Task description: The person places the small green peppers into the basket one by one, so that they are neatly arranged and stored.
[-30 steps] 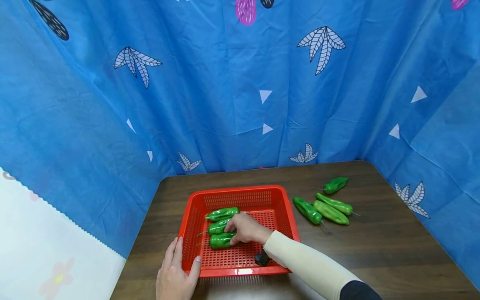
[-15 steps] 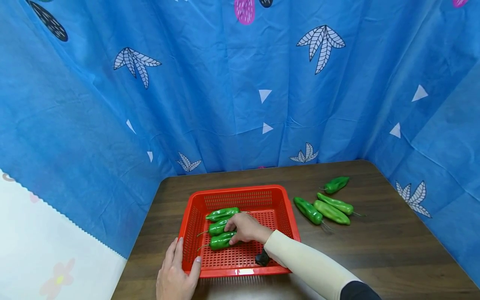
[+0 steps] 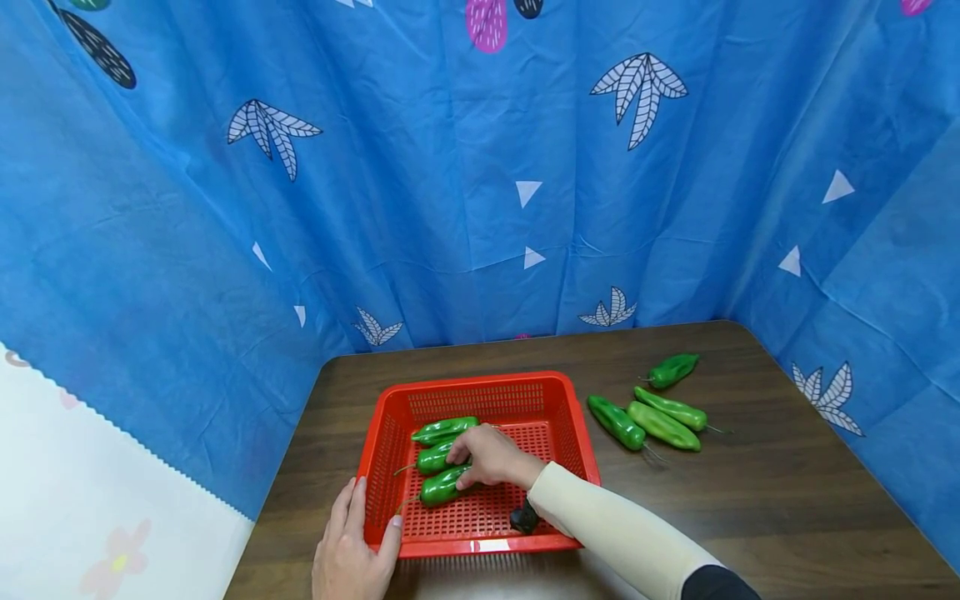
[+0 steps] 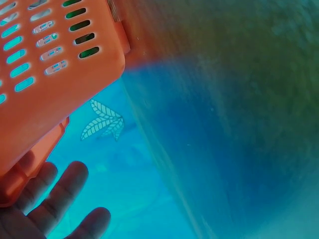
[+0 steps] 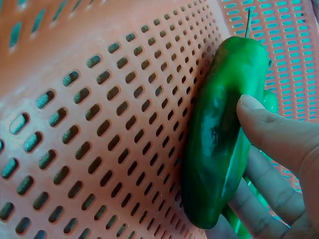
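Resting left hand (image 3: 352, 542) on red basket (image 3: 459, 383) with pretty straight fingers. Right of that, inside, pinching in right hand (image 3: 491, 457) the near pepper (image 3: 441, 488), more slanted than a second ago, so probably not settled. Past that hand, loose peppers (image 3: 663, 426).

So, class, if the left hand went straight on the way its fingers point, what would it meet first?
Probably the red basket, along its left rim: the left hand seems to touch it there, though depth is hard to judge.

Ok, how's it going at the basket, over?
Right hand grips frontmost pepper in red basket. Left hand at basket's left side. Another pepper close behind.
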The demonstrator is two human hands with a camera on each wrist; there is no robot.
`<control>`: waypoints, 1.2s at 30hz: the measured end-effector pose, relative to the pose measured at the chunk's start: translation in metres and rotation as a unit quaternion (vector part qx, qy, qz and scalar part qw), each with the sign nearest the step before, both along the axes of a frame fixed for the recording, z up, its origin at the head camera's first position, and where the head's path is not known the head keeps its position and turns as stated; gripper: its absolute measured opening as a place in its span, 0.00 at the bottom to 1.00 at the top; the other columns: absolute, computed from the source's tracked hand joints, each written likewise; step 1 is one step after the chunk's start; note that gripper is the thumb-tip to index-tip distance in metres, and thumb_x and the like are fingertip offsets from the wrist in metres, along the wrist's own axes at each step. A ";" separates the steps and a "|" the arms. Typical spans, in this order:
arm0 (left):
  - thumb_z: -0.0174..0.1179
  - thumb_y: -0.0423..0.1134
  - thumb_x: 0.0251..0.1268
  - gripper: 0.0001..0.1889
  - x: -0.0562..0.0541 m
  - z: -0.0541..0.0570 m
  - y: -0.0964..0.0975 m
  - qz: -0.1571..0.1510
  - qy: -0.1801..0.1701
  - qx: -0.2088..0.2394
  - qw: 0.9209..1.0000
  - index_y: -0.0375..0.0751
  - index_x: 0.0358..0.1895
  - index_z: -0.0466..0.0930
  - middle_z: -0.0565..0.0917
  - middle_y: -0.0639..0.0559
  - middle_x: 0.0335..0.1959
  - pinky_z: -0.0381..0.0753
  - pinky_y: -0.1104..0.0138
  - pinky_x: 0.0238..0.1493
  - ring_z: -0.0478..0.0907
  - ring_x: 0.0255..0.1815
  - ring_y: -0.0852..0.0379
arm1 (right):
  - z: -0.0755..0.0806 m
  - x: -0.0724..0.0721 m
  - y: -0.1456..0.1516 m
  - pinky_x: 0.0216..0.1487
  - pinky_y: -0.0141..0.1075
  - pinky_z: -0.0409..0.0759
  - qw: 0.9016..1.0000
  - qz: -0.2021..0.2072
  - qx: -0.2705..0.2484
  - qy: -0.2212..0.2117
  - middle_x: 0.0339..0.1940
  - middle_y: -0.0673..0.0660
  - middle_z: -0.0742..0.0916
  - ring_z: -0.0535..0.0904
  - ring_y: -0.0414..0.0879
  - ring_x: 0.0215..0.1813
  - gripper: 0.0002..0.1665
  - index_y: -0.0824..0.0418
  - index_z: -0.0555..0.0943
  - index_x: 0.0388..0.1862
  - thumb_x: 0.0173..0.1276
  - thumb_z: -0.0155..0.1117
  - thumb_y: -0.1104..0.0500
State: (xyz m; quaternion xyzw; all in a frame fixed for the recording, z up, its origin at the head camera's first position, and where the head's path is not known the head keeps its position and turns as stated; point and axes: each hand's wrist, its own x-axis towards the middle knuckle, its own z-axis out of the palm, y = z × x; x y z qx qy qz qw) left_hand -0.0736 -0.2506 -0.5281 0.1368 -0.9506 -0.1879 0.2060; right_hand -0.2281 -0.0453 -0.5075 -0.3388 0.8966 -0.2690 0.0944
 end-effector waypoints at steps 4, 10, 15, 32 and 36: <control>0.65 0.56 0.61 0.41 0.000 -0.001 -0.001 -0.001 0.009 -0.002 1.000 0.38 0.74 0.67 0.71 0.41 0.70 0.80 0.39 0.46 0.77 0.61 0.39 | 0.000 -0.001 0.000 0.44 0.29 0.81 1.000 -0.001 -0.014 0.002 0.40 0.44 0.91 0.85 0.35 0.41 0.19 0.49 0.89 0.45 0.52 0.82 0.53; 0.66 0.56 0.60 0.41 0.000 -0.001 0.000 0.001 0.009 -0.001 1.000 0.38 0.74 0.68 0.71 0.41 0.70 0.80 0.39 0.46 0.78 0.61 0.39 | -0.001 -0.004 -0.001 0.39 0.27 0.80 0.999 -0.010 -0.033 -0.008 0.40 0.44 0.91 0.85 0.36 0.38 0.18 0.49 0.89 0.45 0.54 0.81 0.54; 0.65 0.56 0.61 0.42 0.000 -0.001 0.001 0.002 0.003 0.001 1.000 0.37 0.74 0.67 0.70 0.41 0.70 0.79 0.38 0.48 0.77 0.63 0.39 | 0.000 -0.005 -0.002 0.41 0.27 0.81 0.999 0.000 -0.041 0.002 0.41 0.44 0.91 0.84 0.33 0.37 0.16 0.49 0.89 0.45 0.56 0.80 0.54; 0.67 0.57 0.58 0.43 -0.002 0.005 -0.001 0.000 -0.006 -0.005 1.000 0.37 0.74 0.67 0.69 0.41 0.71 0.78 0.38 0.50 0.74 0.64 0.39 | 0.022 0.003 -0.005 0.40 0.25 0.79 0.994 -0.003 -0.108 -0.013 0.44 0.45 0.91 0.81 0.29 0.37 0.15 0.50 0.88 0.49 0.65 0.72 0.48; 0.67 0.56 0.58 0.44 -0.001 0.003 -0.001 0.000 -0.005 -0.001 1.000 0.37 0.74 0.66 0.69 0.41 0.72 0.79 0.38 0.49 0.75 0.64 0.38 | 0.029 0.007 0.001 0.39 0.26 0.79 0.990 -0.010 -0.141 -0.029 0.45 0.46 0.91 0.81 0.31 0.39 0.13 0.48 0.88 0.48 0.66 0.72 0.49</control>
